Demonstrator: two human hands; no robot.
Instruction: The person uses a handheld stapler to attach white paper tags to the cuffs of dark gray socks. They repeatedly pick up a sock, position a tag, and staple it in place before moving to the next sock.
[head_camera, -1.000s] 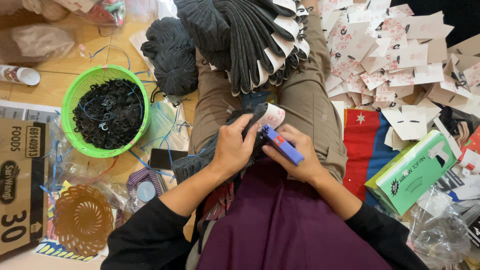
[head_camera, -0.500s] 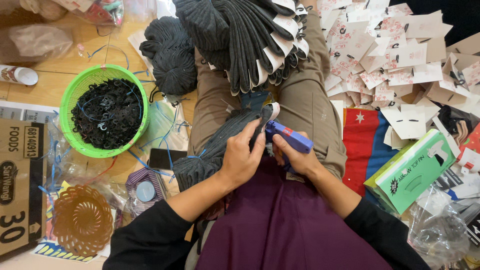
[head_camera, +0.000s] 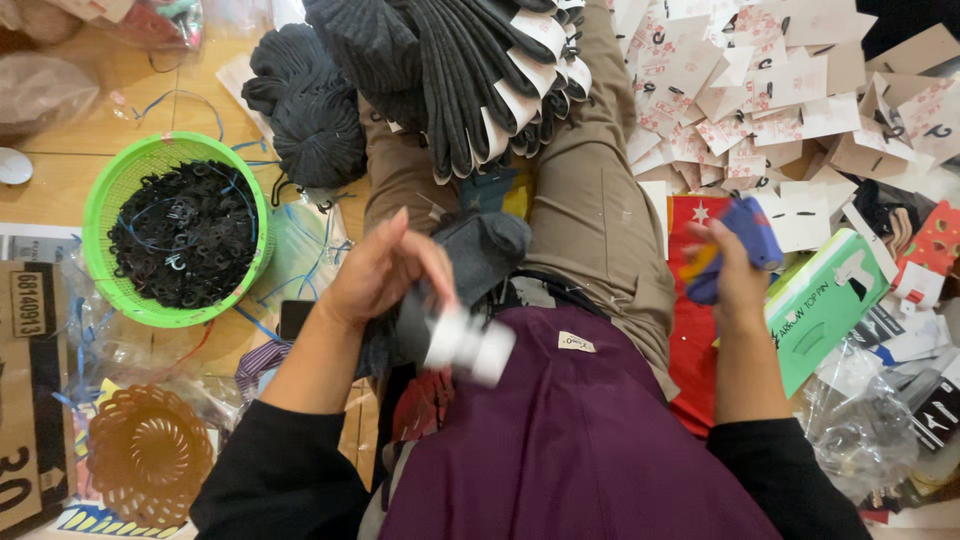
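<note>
- Head view: the left hand (head_camera: 375, 275) has its grip closed around a dark grey sock (head_camera: 470, 265) with a white card label (head_camera: 468, 345) at its end; the label is blurred, and the sock hangs over the lap, above the purple apron (head_camera: 580, 440).
- The right hand (head_camera: 735, 275) is well apart from the left, out over the red cloth (head_camera: 690, 330), its grip closed on a blue tagging gun (head_camera: 745, 240); the fingers hide most of the tool.
- Across the knees lies a fanned stack of dark socks with white labels (head_camera: 480, 80), filling the space just ahead of both hands.
- Beside that stack, on the left, sits a heap of loose grey socks (head_camera: 305, 110).
- Further left, a green basket (head_camera: 120, 190) holds small black hooks (head_camera: 185, 235); a brown plastic basket (head_camera: 150, 455) lies nearer the body.
- On the right, a spread of white and patterned card labels (head_camera: 760, 90) covers the floor, and a green box (head_camera: 825, 300) lies just beside the right wrist.
</note>
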